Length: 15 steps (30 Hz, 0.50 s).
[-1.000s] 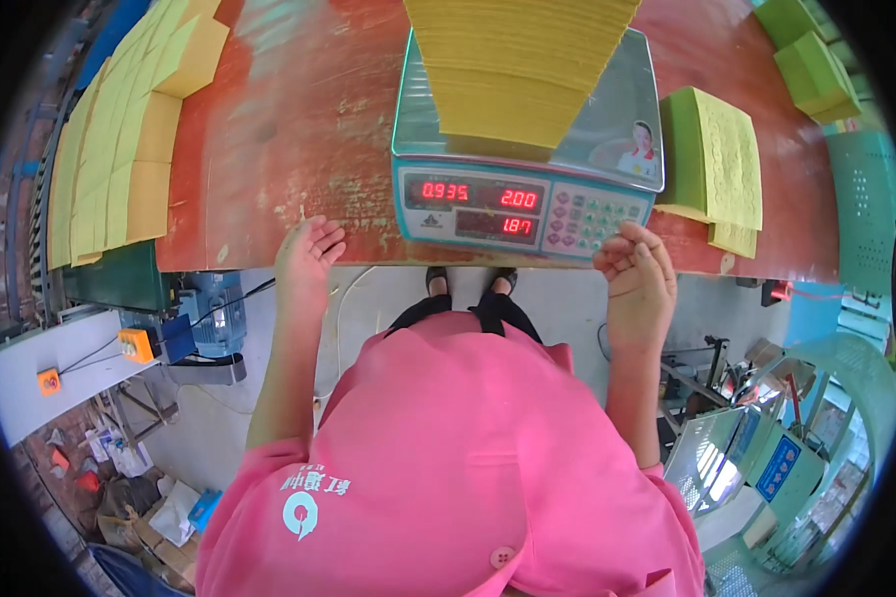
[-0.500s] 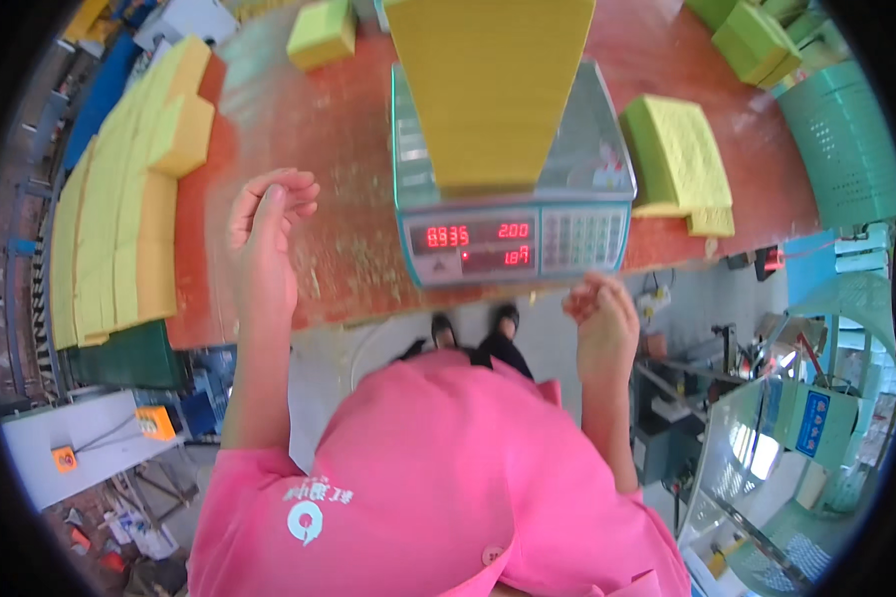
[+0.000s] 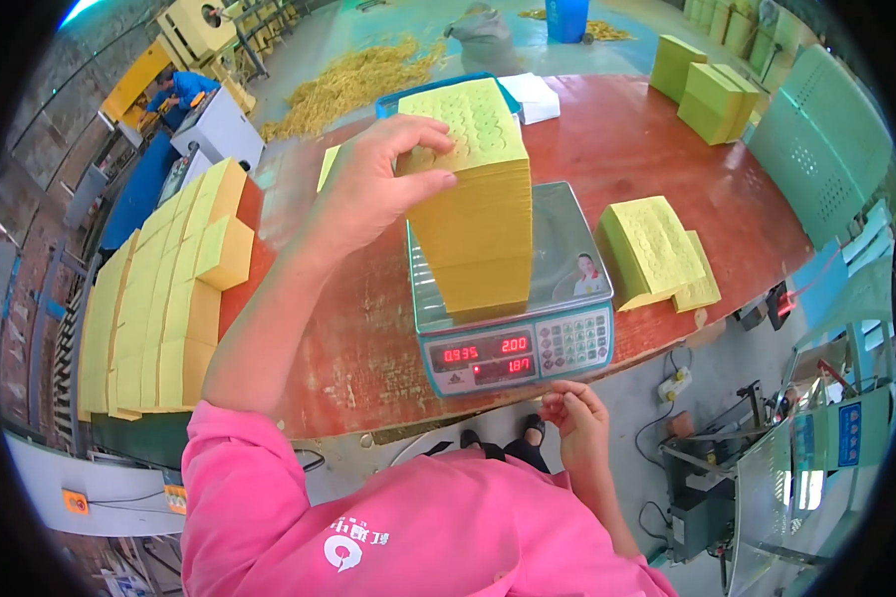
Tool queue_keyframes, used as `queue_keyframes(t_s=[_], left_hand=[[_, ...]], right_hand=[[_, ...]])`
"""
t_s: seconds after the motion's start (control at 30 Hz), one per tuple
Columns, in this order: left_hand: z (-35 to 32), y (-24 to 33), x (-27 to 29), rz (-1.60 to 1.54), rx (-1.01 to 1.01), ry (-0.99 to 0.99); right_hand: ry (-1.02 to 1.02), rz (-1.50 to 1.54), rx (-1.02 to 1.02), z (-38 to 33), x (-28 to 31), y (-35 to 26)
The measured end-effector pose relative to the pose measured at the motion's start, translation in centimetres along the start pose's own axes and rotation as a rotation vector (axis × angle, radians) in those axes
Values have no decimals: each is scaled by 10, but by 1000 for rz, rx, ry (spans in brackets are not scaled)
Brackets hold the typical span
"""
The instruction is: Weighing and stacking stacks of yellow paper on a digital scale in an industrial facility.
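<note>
A tall stack of yellow paper (image 3: 483, 234) stands on a digital scale (image 3: 570, 261) with a lit red display. Its top sheet bears rows of curved stamped marks. My left hand (image 3: 388, 174) is at the upper left of this stack, thumb and fingers apart by its top edge; I see nothing held between them. In front of the scale's keypad, below the table edge, hangs my right hand (image 3: 579, 418). Its fingers are curled together, with nothing visible in them. Right of the scale lies a lower stack of yellow paper (image 3: 652, 244), a smaller piece against its side.
Many yellow paper blocks (image 3: 164, 289) are lined up along the left of the red table (image 3: 348, 348). More blocks (image 3: 712, 99) stand at the far right, near a green perforated panel (image 3: 826, 139). Behind the tall stack are a blue tray (image 3: 388, 102) and white paper (image 3: 533, 97).
My left hand has moved from above the table's left part up to the tall stack's top. My right hand stays near the scale's front, fingers curled. The view has tilted farther out.
</note>
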State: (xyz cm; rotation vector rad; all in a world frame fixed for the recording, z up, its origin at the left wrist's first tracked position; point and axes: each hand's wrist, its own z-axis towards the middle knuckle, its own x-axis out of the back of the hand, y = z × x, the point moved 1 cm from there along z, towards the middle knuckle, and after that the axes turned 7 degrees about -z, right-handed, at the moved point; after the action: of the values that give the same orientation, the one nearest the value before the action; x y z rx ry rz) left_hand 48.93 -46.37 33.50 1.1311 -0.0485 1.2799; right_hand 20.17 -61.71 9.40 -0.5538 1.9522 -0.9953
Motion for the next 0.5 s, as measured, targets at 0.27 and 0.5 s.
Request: queue_keyframes(t_s=[0.27, 0.5], left_hand=[[5, -6, 2, -100, 71, -1], [-3, 5, 0, 180, -130, 20]], right_hand=[[0, -3, -1, -2, 0, 4], [12, 8, -3, -13, -6, 16]])
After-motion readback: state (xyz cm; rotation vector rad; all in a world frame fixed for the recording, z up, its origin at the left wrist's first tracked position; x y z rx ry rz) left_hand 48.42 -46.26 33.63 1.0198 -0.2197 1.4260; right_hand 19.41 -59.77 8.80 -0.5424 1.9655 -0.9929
